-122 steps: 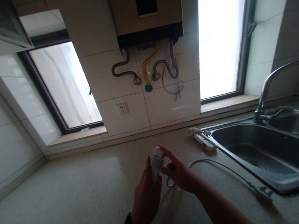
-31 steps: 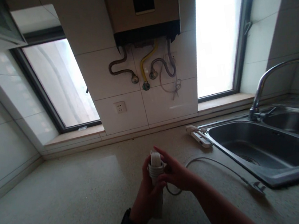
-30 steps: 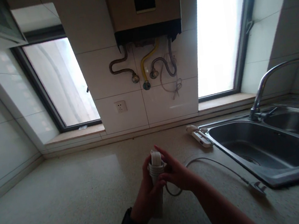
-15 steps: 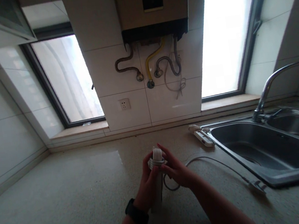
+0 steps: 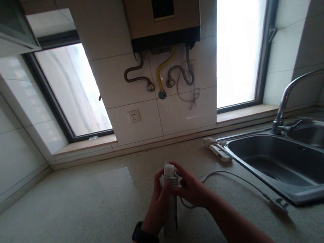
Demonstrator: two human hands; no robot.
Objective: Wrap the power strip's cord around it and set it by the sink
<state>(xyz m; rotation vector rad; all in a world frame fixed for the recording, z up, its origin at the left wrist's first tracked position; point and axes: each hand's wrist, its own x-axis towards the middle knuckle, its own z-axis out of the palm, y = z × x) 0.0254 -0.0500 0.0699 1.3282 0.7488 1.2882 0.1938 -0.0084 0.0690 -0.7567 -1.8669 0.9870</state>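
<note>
Power strip (image 5: 170, 200) stands on end over the worktop (image 5: 73, 221), the left hand (image 5: 158, 205) clamped around its body while the right hand (image 5: 190, 189) pinches the white cord (image 5: 235, 181) at the coils near its top. Even, snug turns laid side by side would likely suit best. The plug (image 5: 278, 203) lies by the sink (image 5: 290, 164).

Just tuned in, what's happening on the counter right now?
A person holds a white power strip upright over the countertop, the left hand gripping its body. The right hand presses the white cord against coils already wound round the strip's top. The rest of the cord lies loose along the counter, its plug by the sink.
</note>
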